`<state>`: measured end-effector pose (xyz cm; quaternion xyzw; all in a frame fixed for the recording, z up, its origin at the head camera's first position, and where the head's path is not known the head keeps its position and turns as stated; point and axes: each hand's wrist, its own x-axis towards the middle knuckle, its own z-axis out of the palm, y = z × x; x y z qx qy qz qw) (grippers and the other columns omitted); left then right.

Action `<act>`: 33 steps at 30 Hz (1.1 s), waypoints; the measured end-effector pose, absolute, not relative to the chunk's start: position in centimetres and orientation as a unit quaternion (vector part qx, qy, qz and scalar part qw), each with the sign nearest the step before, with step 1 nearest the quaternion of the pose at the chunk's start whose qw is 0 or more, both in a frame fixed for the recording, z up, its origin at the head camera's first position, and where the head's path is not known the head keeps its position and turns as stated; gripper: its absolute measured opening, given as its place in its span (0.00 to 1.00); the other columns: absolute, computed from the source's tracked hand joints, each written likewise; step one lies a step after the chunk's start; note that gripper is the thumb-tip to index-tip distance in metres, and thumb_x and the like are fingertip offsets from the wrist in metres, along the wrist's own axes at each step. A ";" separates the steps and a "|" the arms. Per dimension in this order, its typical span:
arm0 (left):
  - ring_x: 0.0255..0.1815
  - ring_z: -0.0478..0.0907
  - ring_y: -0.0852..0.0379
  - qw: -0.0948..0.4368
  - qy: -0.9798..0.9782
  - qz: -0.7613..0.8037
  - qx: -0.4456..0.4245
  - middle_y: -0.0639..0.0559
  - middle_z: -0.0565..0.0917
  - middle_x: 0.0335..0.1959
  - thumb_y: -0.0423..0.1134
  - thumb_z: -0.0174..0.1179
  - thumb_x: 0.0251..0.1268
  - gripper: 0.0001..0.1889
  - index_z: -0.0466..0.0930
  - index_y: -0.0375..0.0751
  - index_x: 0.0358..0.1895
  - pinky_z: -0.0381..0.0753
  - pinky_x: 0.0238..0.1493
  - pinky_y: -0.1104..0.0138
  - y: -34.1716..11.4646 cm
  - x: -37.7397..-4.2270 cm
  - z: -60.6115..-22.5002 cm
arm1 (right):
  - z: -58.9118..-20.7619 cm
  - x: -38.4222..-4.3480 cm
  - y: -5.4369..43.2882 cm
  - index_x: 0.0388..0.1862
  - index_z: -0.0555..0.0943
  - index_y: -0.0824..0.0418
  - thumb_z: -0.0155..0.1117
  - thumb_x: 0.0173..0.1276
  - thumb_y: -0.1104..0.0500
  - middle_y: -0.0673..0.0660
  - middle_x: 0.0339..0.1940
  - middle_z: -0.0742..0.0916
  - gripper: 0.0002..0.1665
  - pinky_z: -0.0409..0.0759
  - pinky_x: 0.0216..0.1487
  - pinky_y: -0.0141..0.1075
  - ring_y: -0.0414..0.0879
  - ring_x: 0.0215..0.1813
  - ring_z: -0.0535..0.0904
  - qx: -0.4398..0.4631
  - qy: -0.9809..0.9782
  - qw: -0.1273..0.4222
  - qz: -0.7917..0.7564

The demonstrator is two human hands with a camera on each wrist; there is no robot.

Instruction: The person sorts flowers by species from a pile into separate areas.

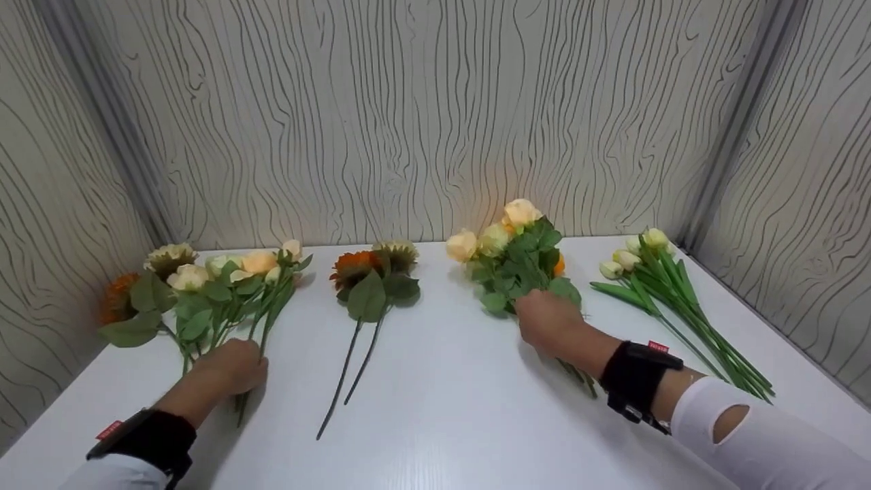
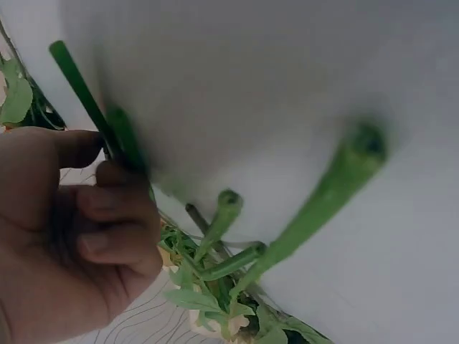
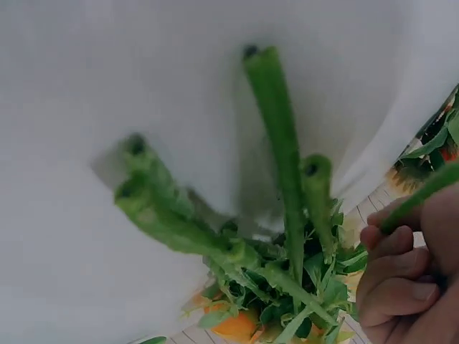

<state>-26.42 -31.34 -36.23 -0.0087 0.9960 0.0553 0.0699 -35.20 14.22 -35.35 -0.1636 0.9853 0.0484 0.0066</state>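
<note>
On the left of the table, my left hand [image 1: 228, 367] pinches green flower stems [image 2: 90, 100] between thumb and forefinger, the other fingers curled in the left wrist view. These stems run up into a mixed bunch of cream and peach flowers [image 1: 258, 262] with green leaves. Farther right, my right hand [image 1: 552, 321] is at the stems of a bunch of peach and pale yellow roses [image 1: 520, 212]. One green stem [image 3: 423, 195] is gripped by its fingers in the right wrist view. Other cut stem ends [image 3: 272, 107] of that bunch stick out beside the hand.
Between the hands lie two long-stemmed flowers, one orange [image 1: 355, 264] and one beige [image 1: 397, 255]. Pale tulips [image 1: 626, 260] lie at the right. Another orange flower [image 1: 119, 298] is at the far left. A wood-grain panel [image 1: 408, 122] stands behind the white table [image 1: 435, 408].
</note>
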 end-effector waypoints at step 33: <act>0.13 0.52 0.65 -0.338 0.916 0.141 0.163 0.61 0.56 0.10 0.31 0.55 0.63 0.20 0.62 0.47 0.13 0.53 0.15 0.73 -19.3 -24.5 -34.2 | -34.0 -31.5 9.9 0.31 0.84 0.60 0.60 0.74 0.51 0.49 0.18 0.80 0.16 0.71 0.26 0.34 0.40 0.22 0.72 -0.269 0.927 0.031 -0.261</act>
